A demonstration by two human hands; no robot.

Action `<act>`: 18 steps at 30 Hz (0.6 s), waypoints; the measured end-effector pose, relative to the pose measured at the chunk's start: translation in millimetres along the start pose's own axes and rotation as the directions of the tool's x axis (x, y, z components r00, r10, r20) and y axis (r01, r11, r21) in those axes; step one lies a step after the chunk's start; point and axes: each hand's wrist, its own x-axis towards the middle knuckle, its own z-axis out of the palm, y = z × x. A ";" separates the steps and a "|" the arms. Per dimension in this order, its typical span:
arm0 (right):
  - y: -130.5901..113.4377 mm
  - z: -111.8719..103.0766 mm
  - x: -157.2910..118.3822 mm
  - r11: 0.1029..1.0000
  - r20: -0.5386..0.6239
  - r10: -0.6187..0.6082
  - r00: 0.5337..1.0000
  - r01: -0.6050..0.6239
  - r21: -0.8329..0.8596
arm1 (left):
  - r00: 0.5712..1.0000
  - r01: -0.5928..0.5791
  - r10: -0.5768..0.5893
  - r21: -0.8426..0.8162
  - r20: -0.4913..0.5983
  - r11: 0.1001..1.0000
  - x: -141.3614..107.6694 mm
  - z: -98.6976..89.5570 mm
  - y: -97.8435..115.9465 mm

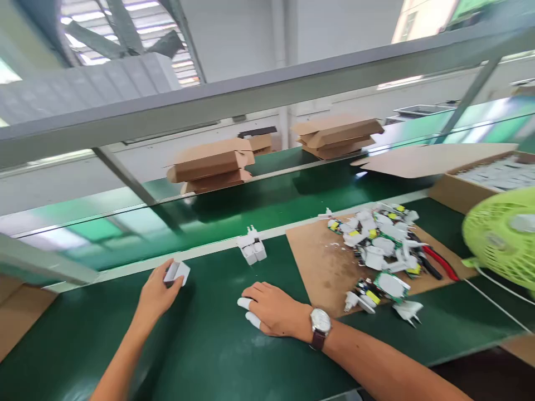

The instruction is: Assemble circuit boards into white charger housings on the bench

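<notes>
My left hand (157, 289) grips a small white plastic box-shaped part (177, 273) between thumb and fingers, at the left above the green work surface. Near the middle, my right hand (271, 308) is low over the green surface, with white covers on two fingertips and a watch on the wrist. Its fingers point left and are partly curled; whether anything is under them is hidden. Beyond my right hand stand white adapter pieces (252, 246) with prongs on top, close to the pale edge strip.
On a brown cardboard sheet (321, 267) at the right lie several opened white adapter parts, circuit boards and red-handled pliers (438, 262). A green fan (501, 239) and an open carton (451, 192) stand farther right. Folded cartons (213, 164) lie across the belt (276, 197).
</notes>
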 end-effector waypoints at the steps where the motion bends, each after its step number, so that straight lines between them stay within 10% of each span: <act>1: -0.1 -0.9 2.4 1.000 0.020 0.002 1.000 -0.001 -0.025 | 0.998 -0.023 0.025 -0.026 0.052 0.999 -1.4 4.5 2.1; 6: -0.5 -28.1 4.7 0.993 0.147 0.026 0.989 -0.008 -0.122 | 0.893 -0.382 0.424 -0.246 0.149 0.891 -23.6 40.1 57.3; 11: -2.0 -104.4 -45.9 0.941 0.101 0.291 0.951 -0.265 -0.211 | 0.744 -0.546 0.645 -0.395 0.178 0.739 -31.3 56.5 77.8; 18: 6.9 -140.1 -144.8 0.744 0.117 0.637 0.762 -0.567 -0.354 | 0.770 -0.550 0.631 -0.404 0.094 0.731 -35.9 67.5 50.6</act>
